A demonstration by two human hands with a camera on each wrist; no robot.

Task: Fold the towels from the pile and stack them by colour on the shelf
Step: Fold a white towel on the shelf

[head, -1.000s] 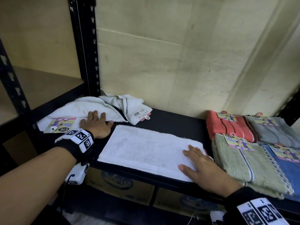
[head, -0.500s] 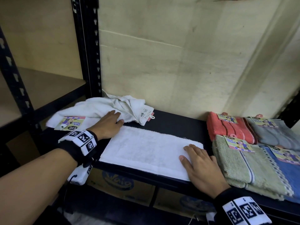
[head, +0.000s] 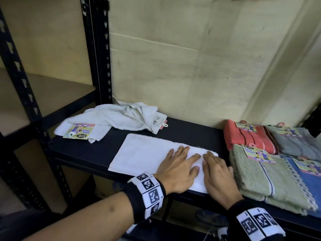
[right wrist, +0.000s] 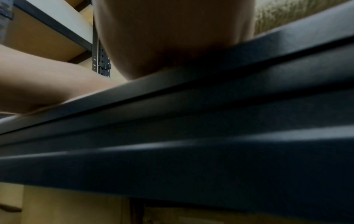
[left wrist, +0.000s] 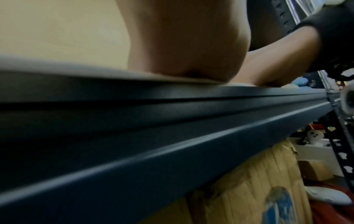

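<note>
White towel (head: 147, 153) flat on shelf (head: 189, 134) | left hand (head: 178, 169), right hand (head: 218, 173) pressing its right end

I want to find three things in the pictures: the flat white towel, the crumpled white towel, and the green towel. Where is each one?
flat white towel (head: 140, 152), head view, on its bare left half.
crumpled white towel (head: 111, 117), head view, on its bunched middle.
green towel (head: 251, 174), head view, on its top face below the label.

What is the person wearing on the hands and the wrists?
The left hand and right hand are bare, with no gloves or sleeves. Each wrist carries a black wristband with a ring of white square tiles printed with black square-patterned codes. A white device hangs under each band.
</note>
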